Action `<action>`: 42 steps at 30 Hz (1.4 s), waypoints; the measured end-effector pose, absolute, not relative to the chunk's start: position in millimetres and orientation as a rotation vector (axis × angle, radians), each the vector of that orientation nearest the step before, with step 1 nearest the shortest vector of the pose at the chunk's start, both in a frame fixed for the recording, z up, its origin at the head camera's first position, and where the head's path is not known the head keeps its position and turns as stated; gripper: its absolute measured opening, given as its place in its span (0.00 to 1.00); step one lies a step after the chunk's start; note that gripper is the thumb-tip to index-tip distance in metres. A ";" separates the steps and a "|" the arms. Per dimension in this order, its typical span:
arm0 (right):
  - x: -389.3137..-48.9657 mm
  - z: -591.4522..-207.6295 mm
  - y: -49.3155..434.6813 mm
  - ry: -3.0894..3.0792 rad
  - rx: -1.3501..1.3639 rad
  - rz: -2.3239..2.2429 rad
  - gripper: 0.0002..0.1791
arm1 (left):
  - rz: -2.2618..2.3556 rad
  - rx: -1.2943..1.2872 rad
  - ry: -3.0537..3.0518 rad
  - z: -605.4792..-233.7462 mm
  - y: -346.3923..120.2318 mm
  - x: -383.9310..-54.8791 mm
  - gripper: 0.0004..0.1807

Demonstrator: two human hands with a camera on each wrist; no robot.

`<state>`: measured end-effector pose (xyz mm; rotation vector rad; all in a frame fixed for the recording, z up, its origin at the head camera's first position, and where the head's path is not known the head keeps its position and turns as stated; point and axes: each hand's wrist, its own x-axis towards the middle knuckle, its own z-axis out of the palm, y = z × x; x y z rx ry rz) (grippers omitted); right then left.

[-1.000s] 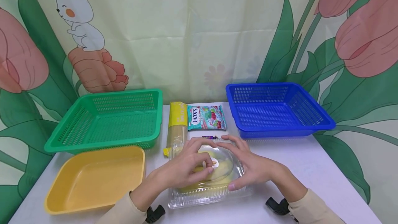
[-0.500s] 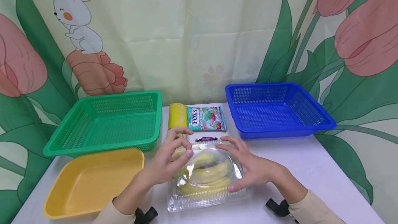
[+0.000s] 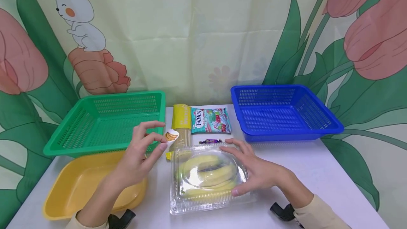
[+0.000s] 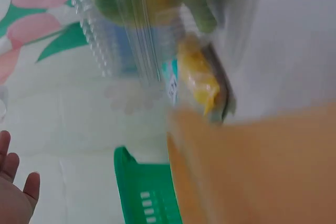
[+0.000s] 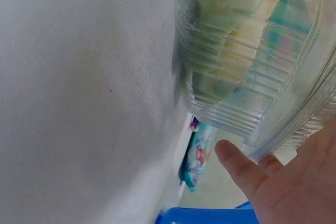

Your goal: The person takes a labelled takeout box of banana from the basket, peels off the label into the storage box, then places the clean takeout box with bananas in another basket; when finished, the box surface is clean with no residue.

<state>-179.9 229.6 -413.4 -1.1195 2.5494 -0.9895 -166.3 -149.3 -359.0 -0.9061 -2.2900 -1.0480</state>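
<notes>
My left hand (image 3: 136,154) pinches a small white sticker (image 3: 171,135) with a banana picture between thumb and fingertips, raised left of the clear plastic clamshell box (image 3: 210,204). The closed box holds yellow bananas (image 3: 213,177) and lies on the table. On its right side rests my right hand (image 3: 257,169), fingers spread along the lid edge and thumb at the front. In the right wrist view the right hand (image 5: 294,182) is beside the ribbed box wall (image 5: 231,93). The left wrist view is blurred and shows the left hand (image 4: 16,203) at its edge.
A green basket (image 3: 127,130) and a yellow tray (image 3: 76,190) stand on the left, a blue basket (image 3: 286,116) at the back right. Behind the box lie a yellow-topped pack of noodles (image 3: 182,119), a Fox's candy bag (image 3: 211,120) and a small purple-wrapped candy (image 3: 210,141).
The left hand has peeled the sticker off the box lid and moved left with it. The right hand has stayed at the box's right side.
</notes>
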 end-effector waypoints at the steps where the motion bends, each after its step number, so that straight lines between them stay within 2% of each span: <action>1: -180.0 -413.4 229.2 2.547 -1.123 -0.991 0.62 | -1.035 -0.890 -2.295 -358.4 -154.5 -165.0 0.13; 6: -179.9 -414.0 228.1 2.539 -1.122 -0.996 0.62 | -0.978 -0.812 -2.314 -357.4 -178.6 -158.3 0.13; 11: -179.9 -414.3 228.1 2.540 -1.112 -0.998 0.62 | -0.927 -0.758 -2.331 -362.0 -200.6 -152.3 0.08; 19: -180.0 -416.1 230.0 2.542 -1.128 -0.998 0.62 | -0.839 -0.653 -2.399 -370.7 -233.4 -141.6 0.16; 26: -179.0 -416.2 230.1 2.554 -1.107 -0.993 0.62 | -0.764 -0.610 -2.458 -378.7 -253.5 -133.4 0.12; 37: -177.7 -414.2 229.2 2.555 -1.107 -0.991 0.62 | -0.648 -0.564 -2.555 -399.0 -291.4 -126.7 0.13; 42: -178.0 -414.8 229.5 2.549 -1.111 -1.001 0.62 | -0.605 -0.482 -2.670 -405.3 -304.2 -126.4 0.08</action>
